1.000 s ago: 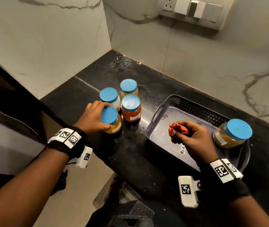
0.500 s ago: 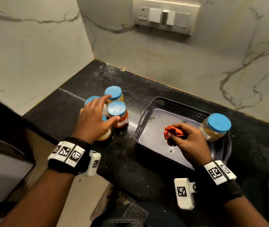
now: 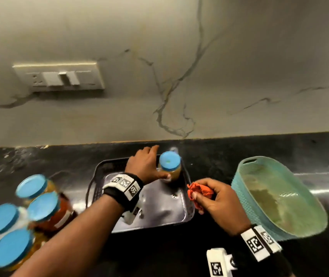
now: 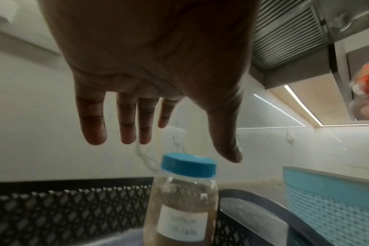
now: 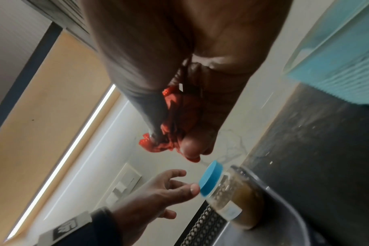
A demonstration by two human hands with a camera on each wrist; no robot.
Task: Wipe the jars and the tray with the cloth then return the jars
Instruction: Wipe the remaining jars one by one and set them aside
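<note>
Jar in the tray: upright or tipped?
Upright. The jar stands on its base in the tray, blue lid on top.

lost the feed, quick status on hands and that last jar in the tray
Left hand open, reaching beside jar. Right hand grips cloth. Jar upright in tray. Nothing blocking.

countertop point(image 3: 259, 148): black polished stone, glossy, water-spotted. wall point(image 3: 239, 56): smooth veined marble. tray point(image 3: 159, 214): dark plastic, glossy wet floor, perforated lattice sides. jar point(image 3: 169, 168): clear smooth plastic, matt blue lid, paper label. cloth point(image 3: 199, 191): orange, crumpled, nubbly weave. basket point(image 3: 239, 182): teal plastic, textured weave pattern.
</note>
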